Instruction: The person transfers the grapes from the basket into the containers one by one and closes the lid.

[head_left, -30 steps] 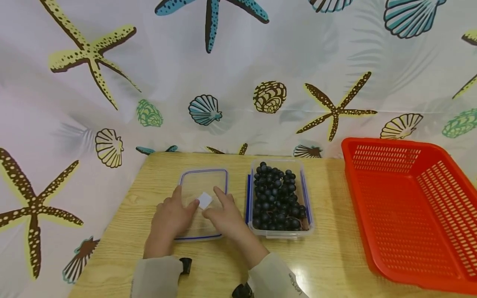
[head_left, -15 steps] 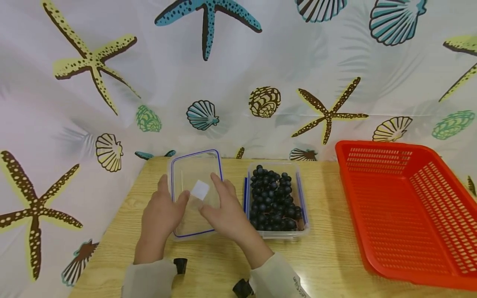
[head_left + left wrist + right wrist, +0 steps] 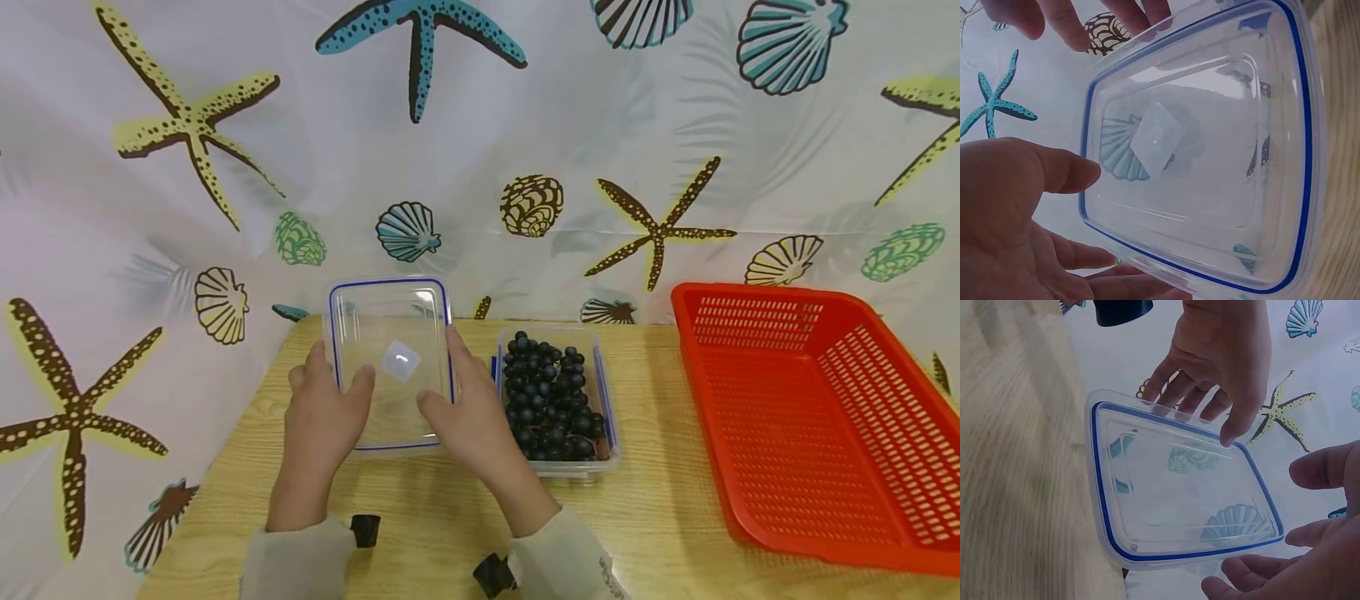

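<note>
A clear lid with a blue seal (image 3: pixel 390 321) is held up off the table, its far edge raised, and a white square (image 3: pixel 401 361) shows at its middle. The left hand (image 3: pixel 322 421) grips its left side, fingers round the edge and thumb over the face. At the right side the right hand (image 3: pixel 476 421) holds it. Seen from the left wrist, the lid (image 3: pixel 1210 200) stands tilted beside the left hand (image 3: pixel 1004 206). In the right wrist view the right hand's (image 3: pixel 1325 550) fingers are at a lid corner, its thumb apart.
Dark grapes (image 3: pixel 551 400) fill a clear container (image 3: pixel 613 433) just right of the right hand. A large red basket (image 3: pixel 817 425) stands further right on the wooden table (image 3: pixel 645 533). Behind hangs a white cloth (image 3: pixel 465 150) printed with starfish and shells.
The lid has come up off the table and tilted, its far edge rising. Both hands have moved from over its face to its sides. The view has shifted slightly.
</note>
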A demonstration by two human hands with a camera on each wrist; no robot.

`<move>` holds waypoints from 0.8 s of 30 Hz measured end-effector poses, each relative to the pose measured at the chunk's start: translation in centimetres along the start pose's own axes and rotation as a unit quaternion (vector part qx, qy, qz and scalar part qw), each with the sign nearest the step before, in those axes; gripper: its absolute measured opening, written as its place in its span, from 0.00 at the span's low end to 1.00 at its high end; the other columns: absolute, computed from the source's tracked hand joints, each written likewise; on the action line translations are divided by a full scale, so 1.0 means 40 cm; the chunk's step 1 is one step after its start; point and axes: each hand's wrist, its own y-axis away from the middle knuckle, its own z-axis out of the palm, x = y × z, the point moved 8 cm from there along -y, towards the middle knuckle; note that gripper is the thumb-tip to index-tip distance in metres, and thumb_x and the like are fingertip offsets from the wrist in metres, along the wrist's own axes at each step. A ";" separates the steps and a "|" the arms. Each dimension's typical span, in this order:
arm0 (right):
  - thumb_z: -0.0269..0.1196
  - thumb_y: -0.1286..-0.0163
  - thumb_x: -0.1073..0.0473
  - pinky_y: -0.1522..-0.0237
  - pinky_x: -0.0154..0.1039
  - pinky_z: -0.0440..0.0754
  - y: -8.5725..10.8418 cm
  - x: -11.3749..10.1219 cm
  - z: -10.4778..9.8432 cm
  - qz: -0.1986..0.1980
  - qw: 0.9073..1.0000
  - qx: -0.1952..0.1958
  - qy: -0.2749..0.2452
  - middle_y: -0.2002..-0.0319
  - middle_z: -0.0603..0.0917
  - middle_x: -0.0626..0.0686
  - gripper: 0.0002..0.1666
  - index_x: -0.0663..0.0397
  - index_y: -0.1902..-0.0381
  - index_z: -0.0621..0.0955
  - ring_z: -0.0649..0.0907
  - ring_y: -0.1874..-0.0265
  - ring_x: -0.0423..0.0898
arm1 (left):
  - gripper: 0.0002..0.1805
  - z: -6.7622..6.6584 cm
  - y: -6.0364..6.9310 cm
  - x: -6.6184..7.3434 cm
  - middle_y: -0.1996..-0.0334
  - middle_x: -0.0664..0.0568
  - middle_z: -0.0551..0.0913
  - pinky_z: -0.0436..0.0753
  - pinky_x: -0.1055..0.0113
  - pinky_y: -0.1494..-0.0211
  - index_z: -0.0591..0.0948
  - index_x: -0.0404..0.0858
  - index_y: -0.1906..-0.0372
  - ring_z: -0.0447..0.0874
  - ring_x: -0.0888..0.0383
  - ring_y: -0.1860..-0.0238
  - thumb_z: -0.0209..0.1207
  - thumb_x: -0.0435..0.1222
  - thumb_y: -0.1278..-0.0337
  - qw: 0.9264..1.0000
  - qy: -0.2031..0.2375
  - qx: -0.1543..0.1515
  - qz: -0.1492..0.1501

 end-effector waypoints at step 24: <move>0.59 0.30 0.60 0.41 0.57 0.73 0.010 -0.033 -0.077 -0.017 0.997 0.052 -0.063 0.25 0.62 0.50 0.45 0.37 0.19 0.57 0.71 0.36 0.55 | 0.29 -0.040 0.017 0.036 0.42 0.42 0.74 0.73 0.51 0.51 0.63 0.41 0.25 0.74 0.46 0.43 0.50 0.44 0.25 0.988 0.137 0.058 0.036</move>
